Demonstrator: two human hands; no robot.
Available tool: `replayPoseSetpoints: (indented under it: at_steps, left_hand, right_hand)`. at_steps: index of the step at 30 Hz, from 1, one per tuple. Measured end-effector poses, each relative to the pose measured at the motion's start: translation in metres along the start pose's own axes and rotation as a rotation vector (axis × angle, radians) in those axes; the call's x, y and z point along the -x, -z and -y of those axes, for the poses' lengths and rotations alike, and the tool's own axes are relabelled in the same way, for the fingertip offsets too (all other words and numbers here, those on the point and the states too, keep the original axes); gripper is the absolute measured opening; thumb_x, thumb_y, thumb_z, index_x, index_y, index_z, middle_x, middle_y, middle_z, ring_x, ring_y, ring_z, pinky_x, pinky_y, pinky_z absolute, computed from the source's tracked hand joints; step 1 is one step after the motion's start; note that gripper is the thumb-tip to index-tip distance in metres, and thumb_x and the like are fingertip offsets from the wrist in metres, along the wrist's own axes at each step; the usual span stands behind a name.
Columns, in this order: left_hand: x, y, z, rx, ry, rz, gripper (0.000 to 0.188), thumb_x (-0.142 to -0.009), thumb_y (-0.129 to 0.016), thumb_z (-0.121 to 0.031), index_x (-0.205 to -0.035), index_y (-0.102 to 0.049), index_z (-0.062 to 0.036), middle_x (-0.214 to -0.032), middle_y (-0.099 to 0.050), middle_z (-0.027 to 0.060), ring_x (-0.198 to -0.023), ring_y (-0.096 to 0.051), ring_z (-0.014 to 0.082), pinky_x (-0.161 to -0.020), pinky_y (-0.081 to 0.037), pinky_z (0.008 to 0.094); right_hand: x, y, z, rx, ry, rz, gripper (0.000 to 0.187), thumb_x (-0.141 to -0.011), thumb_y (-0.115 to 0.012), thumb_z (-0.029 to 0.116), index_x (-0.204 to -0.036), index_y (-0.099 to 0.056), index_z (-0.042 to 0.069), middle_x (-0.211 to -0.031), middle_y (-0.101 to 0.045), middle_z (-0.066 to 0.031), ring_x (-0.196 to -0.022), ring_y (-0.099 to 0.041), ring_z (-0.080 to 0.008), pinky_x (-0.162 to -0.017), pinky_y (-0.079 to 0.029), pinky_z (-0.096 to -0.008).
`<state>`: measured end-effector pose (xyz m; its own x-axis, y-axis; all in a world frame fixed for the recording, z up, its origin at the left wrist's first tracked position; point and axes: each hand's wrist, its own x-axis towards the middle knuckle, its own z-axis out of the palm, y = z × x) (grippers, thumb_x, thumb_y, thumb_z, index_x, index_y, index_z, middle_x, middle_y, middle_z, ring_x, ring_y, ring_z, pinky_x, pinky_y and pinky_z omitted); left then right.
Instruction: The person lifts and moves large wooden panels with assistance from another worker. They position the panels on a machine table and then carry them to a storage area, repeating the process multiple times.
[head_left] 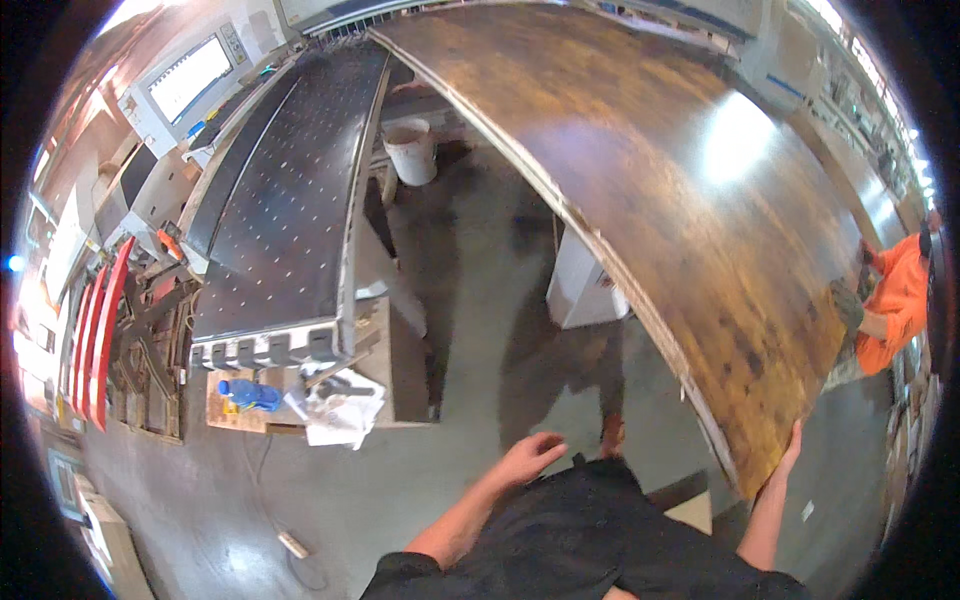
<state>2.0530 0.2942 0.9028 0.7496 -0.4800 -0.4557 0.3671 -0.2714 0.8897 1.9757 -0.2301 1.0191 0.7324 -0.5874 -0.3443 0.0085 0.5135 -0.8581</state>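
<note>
A large brown wooden panel (640, 170) with mottled staining stretches from the far centre down to my right side. Its pale, rough edge faces the middle of the floor. My right hand (785, 457) grips the panel's near corner, with its fingers along the side and partly hidden. In front of my body, my left hand (533, 458) hangs free of the panel, its fingers loosely bent with nothing in them. A person in an orange shirt (897, 300) stands at the panel's right side, arms reaching to its edge.
A long black machine table (290, 190) dotted with pale spots stands left. At its near end, a wooden board (222, 405) carries a blue bottle (250, 394) and papers (345, 410). Beyond are a white bucket (410, 152) and white box (583, 285). A cable with a connector (293, 545) lies on the floor.
</note>
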Motion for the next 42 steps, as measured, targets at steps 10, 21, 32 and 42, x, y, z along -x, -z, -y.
replayPoseSetpoints:
  at_steps: [10, 21, 32, 42]
  left_hand:
    - [0.082, 0.007, 0.002, 0.328, -0.116, 0.664, 0.097, -0.101, -0.051, -0.065, -0.161, -0.017, 0.0025, -0.159, -0.040, 0.0201, -0.150, -0.034, 0.0287, -0.123, -0.026, 0.0431]
    - [0.263, 0.124, 0.013, 1.058, 0.203, 0.055, 0.066, -0.087, -0.064, -0.035, -0.141, -0.050, 0.0008, -0.127, -0.066, 0.0144, -0.116, -0.065, 0.0306, -0.103, -0.052, 0.0439]
    - [0.426, 0.419, 0.087, 0.768, -0.072, -0.343, 0.057, -0.098, -0.047, -0.041, -0.138, -0.054, -0.0011, -0.136, -0.062, 0.0137, -0.122, -0.061, 0.0329, -0.103, -0.050, 0.0481]
    - [0.413, 0.490, 0.087, 0.532, -0.026, -0.799, 0.077, -0.093, -0.057, -0.059, -0.149, -0.046, -0.0080, -0.148, -0.052, 0.0140, -0.132, -0.051, 0.0362, -0.106, -0.047, 0.0523]
  right_hand:
    - [0.201, -0.158, -0.125, -0.194, -0.114, -0.091, 0.072, -0.102, -0.050, 0.058, -0.152, -0.044, 0.006, -0.149, -0.052, -0.0135, -0.131, -0.054, -0.0344, -0.110, -0.045, -0.0488]
    - [0.417, -0.299, -0.282, -0.167, -0.316, 0.183, 0.069, -0.105, -0.047, 0.057, -0.149, -0.045, 0.003, -0.148, -0.053, -0.0077, -0.135, -0.051, -0.0260, -0.115, -0.038, -0.0422]
    - [0.530, -0.432, -0.363, 0.786, -0.578, 1.386, 0.061, -0.102, -0.055, 0.058, -0.129, -0.061, 0.004, -0.125, -0.066, -0.0147, -0.117, -0.062, -0.0236, -0.097, -0.050, -0.0404]
    - [0.362, -0.230, -0.146, 0.718, 0.285, 0.055, 0.033, -0.101, -0.068, 0.035, -0.113, -0.065, 0.005, -0.102, -0.071, -0.0050, -0.094, -0.068, -0.0151, -0.088, -0.055, -0.0354]
